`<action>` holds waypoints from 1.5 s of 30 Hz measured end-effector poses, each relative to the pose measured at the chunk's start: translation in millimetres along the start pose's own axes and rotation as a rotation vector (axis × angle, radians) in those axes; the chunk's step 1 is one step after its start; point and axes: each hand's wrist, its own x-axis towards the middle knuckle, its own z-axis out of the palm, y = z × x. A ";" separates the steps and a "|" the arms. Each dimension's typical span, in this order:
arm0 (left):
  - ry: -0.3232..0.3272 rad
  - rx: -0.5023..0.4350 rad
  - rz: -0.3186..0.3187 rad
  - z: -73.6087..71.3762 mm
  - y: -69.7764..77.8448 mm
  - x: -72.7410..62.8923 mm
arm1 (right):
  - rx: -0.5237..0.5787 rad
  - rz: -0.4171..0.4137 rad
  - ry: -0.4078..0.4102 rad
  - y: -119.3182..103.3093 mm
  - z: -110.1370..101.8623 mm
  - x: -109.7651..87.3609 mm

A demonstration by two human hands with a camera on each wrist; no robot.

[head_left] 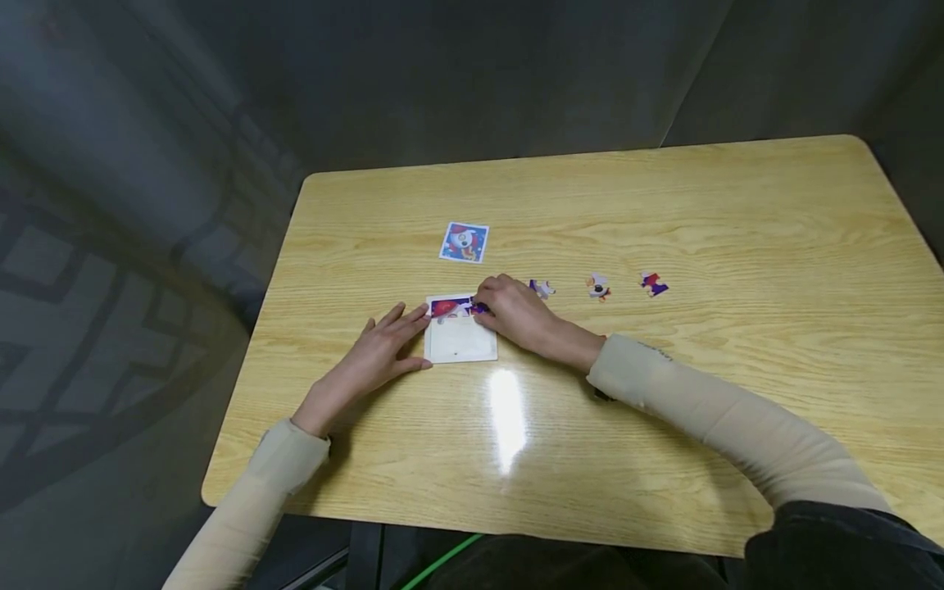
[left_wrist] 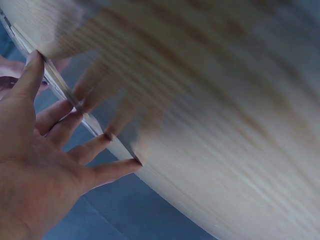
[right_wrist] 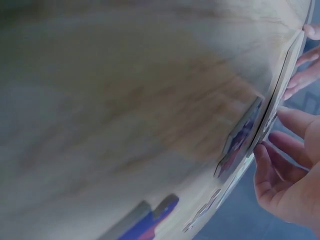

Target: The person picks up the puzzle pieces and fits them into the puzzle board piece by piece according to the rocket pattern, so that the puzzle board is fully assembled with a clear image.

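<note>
A small white puzzle tray (head_left: 463,346) lies on the table, with fitted red, white and purple jigsaw pieces (head_left: 447,308) along its far side. My left hand (head_left: 374,354) lies at the tray's left edge, fingers spread, fingertips touching the rim. In the left wrist view, that hand (left_wrist: 55,165) has its thumb and fingers nearly straight along the edge. At the far right corner my right hand (head_left: 522,315) pinches a dark purple jigsaw piece (head_left: 479,308) between thumb and curled fingers, partly hiding it. The right wrist view shows those fingertips (right_wrist: 260,150) right at the tray's edge.
Three loose jigsaw pieces lie in a row to the right: a white-purple piece (head_left: 544,289), a white-orange piece (head_left: 598,286) and a red-purple piece (head_left: 653,284). Beyond the tray is a square picture card (head_left: 465,242). The wooden table (head_left: 737,344) meets dark grey partitions (head_left: 479,82).
</note>
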 end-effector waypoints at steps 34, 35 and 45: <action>-0.025 0.003 -0.018 -0.2 -7.7 -4.8 | 0.277 0.114 0.031 17.6 -23.9 -6.1; -0.021 0.003 -0.014 -0.4 -7.7 -4.7 | 0.275 0.128 0.053 22.4 -28.6 -9.2; -0.011 0.000 -0.013 -4.3 -7.4 -5.8 | 0.270 0.252 0.162 60.4 -54.0 -39.0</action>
